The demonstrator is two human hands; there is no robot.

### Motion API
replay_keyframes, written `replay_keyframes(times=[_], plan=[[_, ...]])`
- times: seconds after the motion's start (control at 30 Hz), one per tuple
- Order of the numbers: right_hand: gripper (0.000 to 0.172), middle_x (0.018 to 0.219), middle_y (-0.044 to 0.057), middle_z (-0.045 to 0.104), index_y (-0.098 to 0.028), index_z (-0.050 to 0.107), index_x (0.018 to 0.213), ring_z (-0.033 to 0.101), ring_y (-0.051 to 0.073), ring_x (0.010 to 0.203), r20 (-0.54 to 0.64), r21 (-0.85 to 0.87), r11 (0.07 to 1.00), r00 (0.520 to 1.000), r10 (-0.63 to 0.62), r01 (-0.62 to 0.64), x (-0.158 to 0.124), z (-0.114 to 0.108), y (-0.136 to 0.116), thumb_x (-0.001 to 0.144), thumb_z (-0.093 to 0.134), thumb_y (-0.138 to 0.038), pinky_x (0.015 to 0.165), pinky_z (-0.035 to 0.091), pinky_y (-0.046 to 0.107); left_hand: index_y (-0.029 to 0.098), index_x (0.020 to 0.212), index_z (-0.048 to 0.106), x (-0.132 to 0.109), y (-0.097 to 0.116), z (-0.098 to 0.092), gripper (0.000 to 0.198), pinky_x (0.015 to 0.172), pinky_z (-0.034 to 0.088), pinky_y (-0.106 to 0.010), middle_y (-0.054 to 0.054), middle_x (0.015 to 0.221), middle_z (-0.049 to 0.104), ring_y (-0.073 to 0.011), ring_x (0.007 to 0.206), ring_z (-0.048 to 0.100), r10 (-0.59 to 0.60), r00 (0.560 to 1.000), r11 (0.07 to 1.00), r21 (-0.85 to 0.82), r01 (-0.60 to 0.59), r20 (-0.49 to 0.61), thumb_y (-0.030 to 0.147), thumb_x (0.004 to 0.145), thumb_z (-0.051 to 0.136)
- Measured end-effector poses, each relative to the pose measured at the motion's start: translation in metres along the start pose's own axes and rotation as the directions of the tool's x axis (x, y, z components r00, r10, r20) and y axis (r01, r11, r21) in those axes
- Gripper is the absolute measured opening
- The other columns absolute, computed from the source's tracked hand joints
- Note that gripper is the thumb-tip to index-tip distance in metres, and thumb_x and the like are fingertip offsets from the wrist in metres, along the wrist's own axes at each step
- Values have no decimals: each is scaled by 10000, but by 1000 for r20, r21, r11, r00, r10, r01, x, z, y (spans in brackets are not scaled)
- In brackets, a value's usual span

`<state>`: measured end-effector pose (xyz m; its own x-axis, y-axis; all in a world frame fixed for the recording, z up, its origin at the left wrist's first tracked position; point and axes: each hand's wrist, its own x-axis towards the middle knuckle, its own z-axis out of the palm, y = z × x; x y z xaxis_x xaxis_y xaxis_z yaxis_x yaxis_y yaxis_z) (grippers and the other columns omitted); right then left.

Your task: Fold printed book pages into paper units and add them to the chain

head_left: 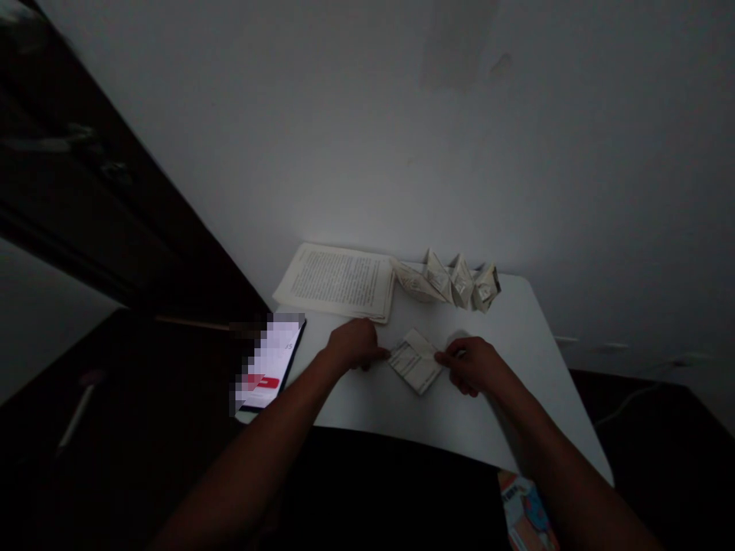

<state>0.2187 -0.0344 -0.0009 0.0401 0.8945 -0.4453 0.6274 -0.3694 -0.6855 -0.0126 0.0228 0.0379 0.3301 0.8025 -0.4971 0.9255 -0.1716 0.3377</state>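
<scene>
A folded square of printed paper (pixel 416 361) lies on the white table, turned so one corner points toward me. At its left corner is my left hand (pixel 357 344), closed, with the fingers curled and a fingertip at the paper's edge. My right hand (pixel 474 365) pinches the right corner between thumb and finger. Behind the paper, several folded paper boats (pixel 461 282) stand in a row at the table's back. To their left lies a stack of loose printed pages (pixel 338 283), and the leftmost boat touches or nearly touches it.
A phone (pixel 269 367) with a lit screen rests at the left edge of the white table (pixel 528 337). Below the front edge, a colourful printed item (pixel 525 509) shows. A wall (pixel 367 153) rises behind the table, and a dark door (pixel 86 176) is at left.
</scene>
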Motion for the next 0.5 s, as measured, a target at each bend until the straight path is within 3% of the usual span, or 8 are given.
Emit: replay_keyframes(times=[0.2, 0.3, 0.4, 0.47, 0.5], plan=[[279, 415, -13, 598, -166, 559, 666, 495, 90, 279, -5, 12, 1000, 1000, -14, 14, -1, 1, 0, 803, 594, -406, 277, 354, 167, 142, 505, 629, -1, -6, 0, 406, 583, 473, -274, -74, 528, 632, -148, 504, 587, 16, 999, 999, -34, -15, 36, 451, 750, 531], [264, 403, -18, 590, -170, 552, 662, 488, 92, 267, -8, 3, 1000, 1000, -9, 9, -2, 1, -2, 804, 590, -389, 269, 345, 168, 152, 614, 670, -3, -2, 7, 312, 624, 479, -281, -79, 672, 673, -182, 652, 628, 43, 993, 998, 40, -39, -109, 429, 726, 581], [253, 398, -18, 588, -171, 550, 652, 485, 92, 260, -5, -10, 1000, 1000, -13, 13, -2, 1, -3, 808, 580, -368, 267, 341, 169, 181, 797, 673, -6, 11, 23, 235, 710, 490, -311, -64, 839, 677, -205, 808, 623, 149, 917, 987, 108, -117, -369, 392, 772, 573], [259, 389, -17, 582, -171, 551, 649, 480, 92, 254, -12, -26, 999, 1000, -21, 21, -1, 2, -2, 809, 575, -372, 272, 344, 172, 167, 884, 641, -7, 23, 38, 209, 775, 488, -317, -64, 879, 652, -191, 846, 604, 319, 810, 947, 187, -259, -493, 319, 848, 503], [267, 386, -17, 581, -171, 552, 650, 479, 93, 252, -18, -34, 999, 1000, -25, 25, -1, 2, -2, 809, 574, -384, 275, 347, 174, 152, 896, 631, -6, 28, 46, 200, 820, 478, -315, -75, 909, 638, -194, 905, 587, 441, 746, 897, 261, -356, -499, 281, 867, 482]])
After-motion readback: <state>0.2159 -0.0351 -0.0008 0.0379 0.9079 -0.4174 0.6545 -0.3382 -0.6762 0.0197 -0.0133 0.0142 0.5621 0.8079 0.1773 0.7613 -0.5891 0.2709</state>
